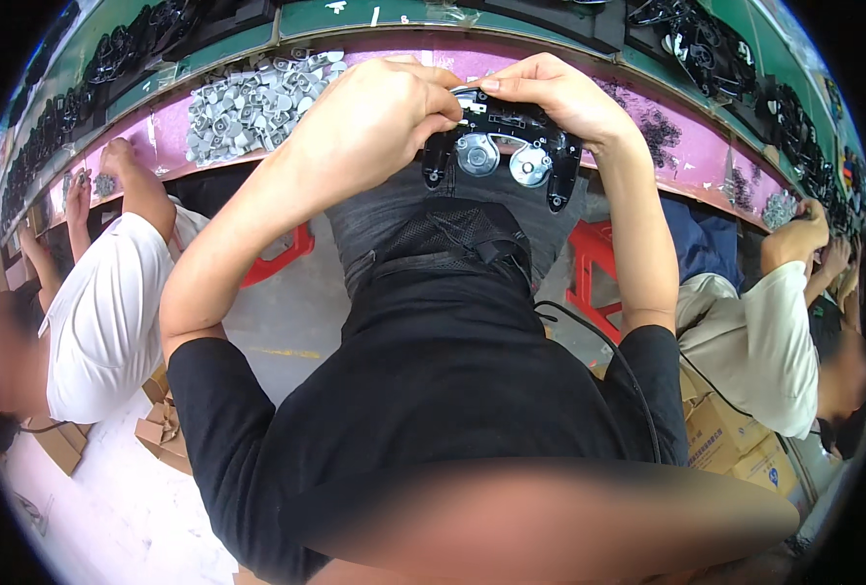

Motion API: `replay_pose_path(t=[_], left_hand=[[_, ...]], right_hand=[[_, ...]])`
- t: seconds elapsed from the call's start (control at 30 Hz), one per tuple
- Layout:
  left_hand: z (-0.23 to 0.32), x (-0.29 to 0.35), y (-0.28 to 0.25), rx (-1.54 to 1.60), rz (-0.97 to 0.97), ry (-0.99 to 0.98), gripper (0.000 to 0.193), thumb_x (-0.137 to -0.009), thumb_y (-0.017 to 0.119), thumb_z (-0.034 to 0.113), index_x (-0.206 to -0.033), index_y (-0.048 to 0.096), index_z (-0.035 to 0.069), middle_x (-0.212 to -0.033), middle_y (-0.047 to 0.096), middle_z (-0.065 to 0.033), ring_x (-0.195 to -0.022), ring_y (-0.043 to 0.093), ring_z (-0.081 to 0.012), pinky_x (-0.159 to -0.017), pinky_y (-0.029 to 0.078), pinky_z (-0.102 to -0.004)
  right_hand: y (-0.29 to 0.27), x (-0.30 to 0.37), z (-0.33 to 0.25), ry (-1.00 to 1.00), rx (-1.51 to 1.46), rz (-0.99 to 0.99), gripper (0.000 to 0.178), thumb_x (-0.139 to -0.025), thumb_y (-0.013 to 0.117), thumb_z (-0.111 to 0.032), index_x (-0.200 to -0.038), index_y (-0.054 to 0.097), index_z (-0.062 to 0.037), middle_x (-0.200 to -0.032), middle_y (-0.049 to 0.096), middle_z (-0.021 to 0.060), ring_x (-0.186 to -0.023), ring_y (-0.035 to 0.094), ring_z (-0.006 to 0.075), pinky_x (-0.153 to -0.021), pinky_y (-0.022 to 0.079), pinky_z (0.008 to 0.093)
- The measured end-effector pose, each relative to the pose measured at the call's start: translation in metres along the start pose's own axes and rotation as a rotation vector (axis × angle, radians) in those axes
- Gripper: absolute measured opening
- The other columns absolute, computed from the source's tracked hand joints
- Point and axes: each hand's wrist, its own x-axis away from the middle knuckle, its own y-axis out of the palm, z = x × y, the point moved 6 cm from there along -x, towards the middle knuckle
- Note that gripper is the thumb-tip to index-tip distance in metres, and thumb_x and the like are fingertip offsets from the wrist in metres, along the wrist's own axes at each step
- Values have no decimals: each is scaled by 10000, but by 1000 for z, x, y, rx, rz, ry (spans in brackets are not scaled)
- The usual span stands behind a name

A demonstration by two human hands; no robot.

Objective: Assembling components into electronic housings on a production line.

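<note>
Over my lap, at the pink bench's near edge, is a black game controller shell with its inner side showing. Two round silver-grey parts, one at the left and one at the right, sit in its lower half. My left hand is closed at the shell's upper left, its fingertips against the edge by a small white part. The thumb and fingers of my right hand pinch the upper right edge. Whether my left fingers also hold a small piece is hidden.
A heap of small grey plastic parts lies left on the pink bench top. Small black pieces lie right. Black controller shells line the green shelf behind. Co-workers sit both sides, near red stools and cardboard boxes.
</note>
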Motion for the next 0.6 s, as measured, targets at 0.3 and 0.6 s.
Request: replay_pose_path(t=[0.3, 0.6], left_hand=[[-19, 9, -17, 315, 133, -358, 204, -972, 665, 83, -1139, 761, 13, -1019, 789, -136, -904, 769, -240, -828, 591, -338], [-24, -38, 1, 141, 461, -164, 146, -931, 757, 160, -1020, 756, 44, -942, 718, -102, -815, 717, -245, -715, 576, -348]], right_hand=[[-20, 14, 0, 88, 106, 190, 308, -962, 750, -302, -1111, 801, -37, -878, 783, 11, -631, 677, 37, -485, 457, 182], [-91, 104, -56, -516, -39, 859, 393, -1029, 648, -228, -1329, 696, 22, -1147, 769, 96, -883, 733, 128, -764, 588, 252]])
